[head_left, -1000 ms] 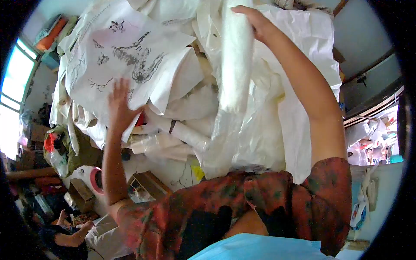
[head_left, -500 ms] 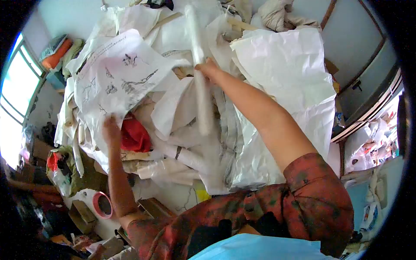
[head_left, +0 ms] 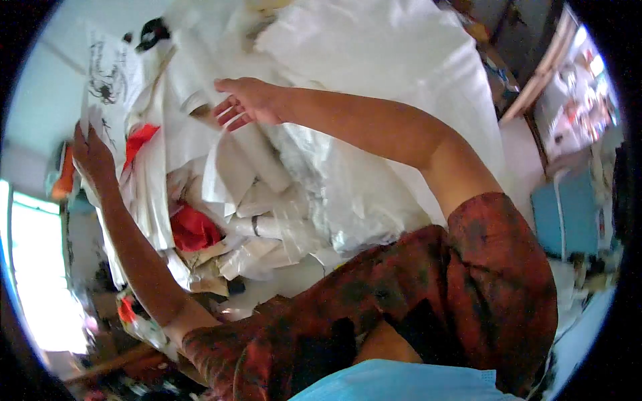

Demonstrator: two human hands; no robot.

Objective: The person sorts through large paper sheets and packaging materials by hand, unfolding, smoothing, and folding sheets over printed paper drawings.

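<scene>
My left hand [head_left: 95, 160] is at the far left, its fingers closed on the lower edge of a white paper sheet with black ink drawings [head_left: 107, 83]. That sheet stands raised and is seen at a slant. My right hand [head_left: 251, 103] hovers above the heap of papers with its fingers apart and nothing in them. Close below it lies a rolled white paper [head_left: 257, 157]. A loose white sheet with a curled edge [head_left: 217, 170] lies beside the roll.
Red cloth [head_left: 194, 227] lies among the papers, near a banded paper roll [head_left: 257, 226]. Clear plastic wrapping [head_left: 361, 207] spreads in front of me. A large white sheet [head_left: 394, 60] covers the right side. A blue container [head_left: 568, 217] is at the far right.
My left hand has carried the drawn sheet up and to the left. My right hand has let go of the long white roll and opened. The view has turned.
</scene>
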